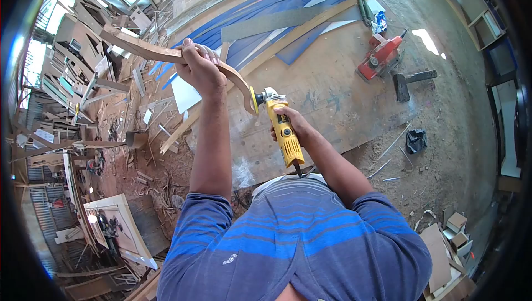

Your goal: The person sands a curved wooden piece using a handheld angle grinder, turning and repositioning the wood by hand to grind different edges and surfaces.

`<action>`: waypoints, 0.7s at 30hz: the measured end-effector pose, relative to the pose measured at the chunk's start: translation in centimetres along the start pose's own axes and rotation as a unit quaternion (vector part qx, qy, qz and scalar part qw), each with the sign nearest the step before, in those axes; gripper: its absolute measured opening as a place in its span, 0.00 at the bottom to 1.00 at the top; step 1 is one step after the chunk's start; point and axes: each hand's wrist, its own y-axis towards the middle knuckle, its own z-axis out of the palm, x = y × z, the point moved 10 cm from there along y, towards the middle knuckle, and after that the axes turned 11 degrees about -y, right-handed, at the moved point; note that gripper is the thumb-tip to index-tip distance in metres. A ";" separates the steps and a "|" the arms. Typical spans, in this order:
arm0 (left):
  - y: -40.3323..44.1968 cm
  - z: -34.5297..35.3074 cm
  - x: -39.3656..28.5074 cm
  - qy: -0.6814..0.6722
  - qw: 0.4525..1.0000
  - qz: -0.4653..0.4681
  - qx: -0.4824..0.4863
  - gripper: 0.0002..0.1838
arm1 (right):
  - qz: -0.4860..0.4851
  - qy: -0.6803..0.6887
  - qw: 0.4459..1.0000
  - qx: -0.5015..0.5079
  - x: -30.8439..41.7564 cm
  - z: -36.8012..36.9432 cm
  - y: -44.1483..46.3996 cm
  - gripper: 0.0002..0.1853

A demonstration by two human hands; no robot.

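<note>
My left hand (203, 68) is wrapped round a curved wooden piece (147, 50), held up above the worktable. The piece runs from the upper left, through my fist, and bends down to its lower right end. In my right hand (291, 123) is a yellow angle grinder (286, 134), gripped round its body with the cord end toward my waist. Its yellow-rimmed disc (254, 100) faces left and meets, or nearly meets, the lower end of the wood; exact contact I cannot tell.
On the plywood table (327, 112) lie a red power planer (381, 57), a hammer (410, 83), blue sheets (299, 51) and a long wooden strip (316, 21). Wood offcuts (83, 62) crowd the left. A black plastic scrap (415, 141) lies on the dirt floor at right.
</note>
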 end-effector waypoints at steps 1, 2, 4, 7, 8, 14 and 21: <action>-0.1 0.1 0.0 0.000 1.000 0.000 -0.001 0.21 | 0.002 0.001 1.000 0.003 -0.2 -0.1 0.2 0.27; -0.1 0.2 0.0 0.000 1.000 -0.001 -0.002 0.21 | 0.006 -0.001 1.000 0.000 -0.5 -0.3 0.3 0.27; -0.1 0.1 -0.1 0.000 1.000 -0.002 -0.002 0.21 | 0.014 -0.006 1.000 -0.005 -1.2 -0.7 0.7 0.27; 0.1 -0.1 -0.1 -0.002 1.000 0.001 -0.002 0.20 | 0.008 -0.017 1.000 -0.011 -1.4 -1.0 0.7 0.27; 0.1 -0.2 -0.3 0.000 1.000 0.002 -0.002 0.20 | 0.002 -0.019 1.000 -0.023 -1.3 -1.3 0.7 0.26; 0.6 -1.1 -0.5 -0.014 1.000 -0.004 0.010 0.19 | -0.048 -0.031 0.997 -0.050 2.5 0.1 -1.9 0.25; 0.5 -0.8 -0.6 -0.007 1.000 -0.002 0.001 0.19 | -0.122 -0.117 0.985 -0.034 6.0 3.2 -4.3 0.24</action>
